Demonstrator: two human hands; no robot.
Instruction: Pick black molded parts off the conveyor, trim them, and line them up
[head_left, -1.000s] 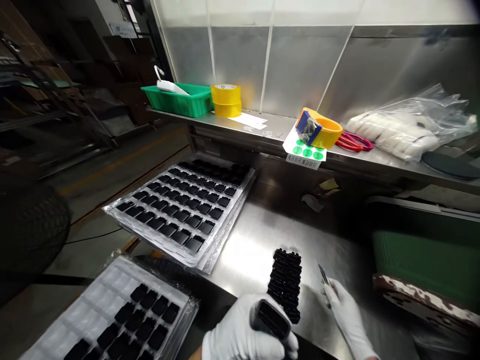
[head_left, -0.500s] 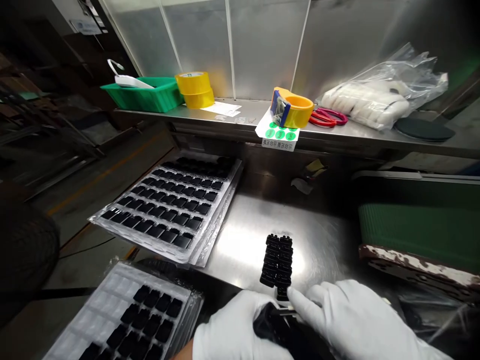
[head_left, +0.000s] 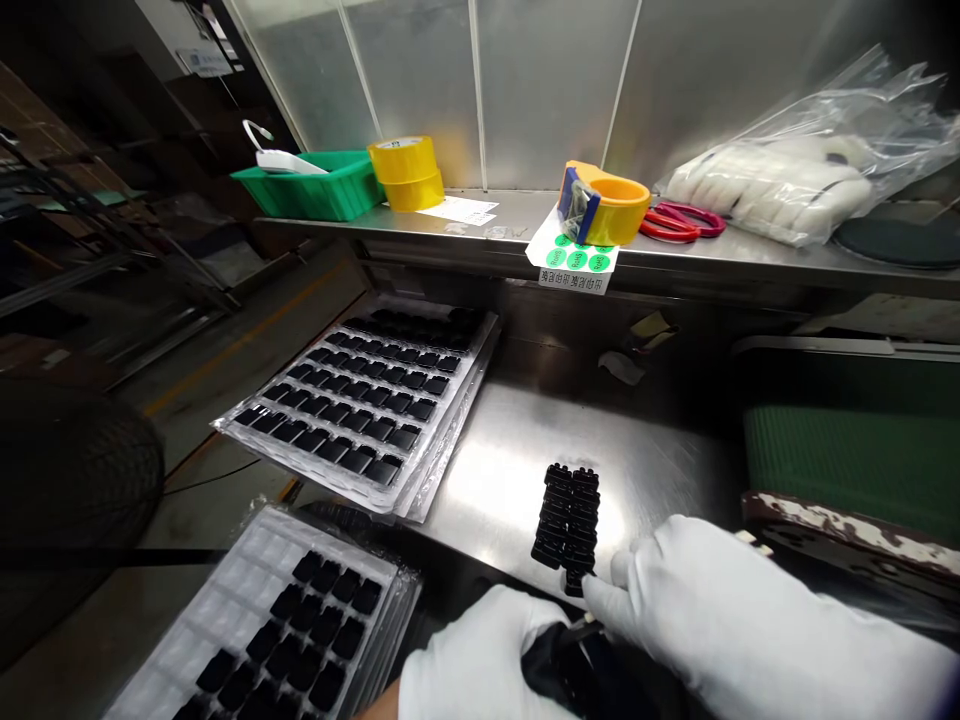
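black part (head_left: 559,660) half-hidden between gloved hands (head_left: 600,640)

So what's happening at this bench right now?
A person in white gloves holds a small black part in the left hand, low at the frame edge, while the right hand works on it with fingertips. A row of black parts lies on the steel bench. Two blister trays sit left.
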